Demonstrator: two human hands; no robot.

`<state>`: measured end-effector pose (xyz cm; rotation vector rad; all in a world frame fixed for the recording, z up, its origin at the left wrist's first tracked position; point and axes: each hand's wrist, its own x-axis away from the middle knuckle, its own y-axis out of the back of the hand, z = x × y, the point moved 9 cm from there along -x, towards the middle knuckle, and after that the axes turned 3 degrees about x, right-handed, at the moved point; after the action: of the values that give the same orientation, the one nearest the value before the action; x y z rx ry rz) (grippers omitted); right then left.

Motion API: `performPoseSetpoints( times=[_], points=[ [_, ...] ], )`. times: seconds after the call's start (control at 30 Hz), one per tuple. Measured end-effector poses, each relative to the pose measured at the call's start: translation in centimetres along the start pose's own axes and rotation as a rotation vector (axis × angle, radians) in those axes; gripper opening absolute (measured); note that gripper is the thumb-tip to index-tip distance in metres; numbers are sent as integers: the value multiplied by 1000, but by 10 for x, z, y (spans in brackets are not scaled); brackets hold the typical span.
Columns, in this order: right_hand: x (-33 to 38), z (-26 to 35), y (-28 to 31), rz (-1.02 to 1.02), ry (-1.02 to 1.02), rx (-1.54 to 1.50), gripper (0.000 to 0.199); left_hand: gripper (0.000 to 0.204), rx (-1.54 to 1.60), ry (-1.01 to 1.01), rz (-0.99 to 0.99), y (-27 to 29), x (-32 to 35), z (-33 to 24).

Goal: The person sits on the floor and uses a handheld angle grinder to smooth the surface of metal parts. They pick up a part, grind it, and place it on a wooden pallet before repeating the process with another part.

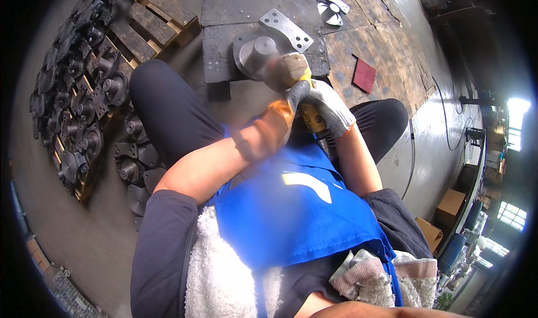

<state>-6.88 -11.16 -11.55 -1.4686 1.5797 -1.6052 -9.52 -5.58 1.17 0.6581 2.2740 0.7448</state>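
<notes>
A yellow power tool that looks like an angle grinder [312, 119] is held in both my hands, low between my knees. My left hand [297, 95], in a grey and orange glove, closes round its front part. Wrapped about its body is my right hand [333, 108] in a white knit glove. The tool's worn brownish head [288, 71] reaches the near edge of a round metal flange [245, 53] with a raised hub; whether it touches, I cannot tell. Beyond the hub, a bright plate with holes [287, 30] sticks out.
The flange lies on a dark work block [230, 9]. A dark red square pad [364, 75] rests on the wooden boards [386, 49] at right. Several similar metal parts [89, 93] crowd a wooden pallet [151, 23] at left. A cable [413, 150] runs along the floor at right.
</notes>
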Motion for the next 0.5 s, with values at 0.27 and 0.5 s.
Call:
performPoseSetpoints(
  times=[0.27, 0.5],
  points=[
    [9, 22, -19, -214, 388, 678, 34, 45, 81, 117, 11, 18, -1, -7],
    [25, 16, -64, -438, 544, 1281, 34, 41, 33, 115, -25, -4, 0, 19]
  ],
)
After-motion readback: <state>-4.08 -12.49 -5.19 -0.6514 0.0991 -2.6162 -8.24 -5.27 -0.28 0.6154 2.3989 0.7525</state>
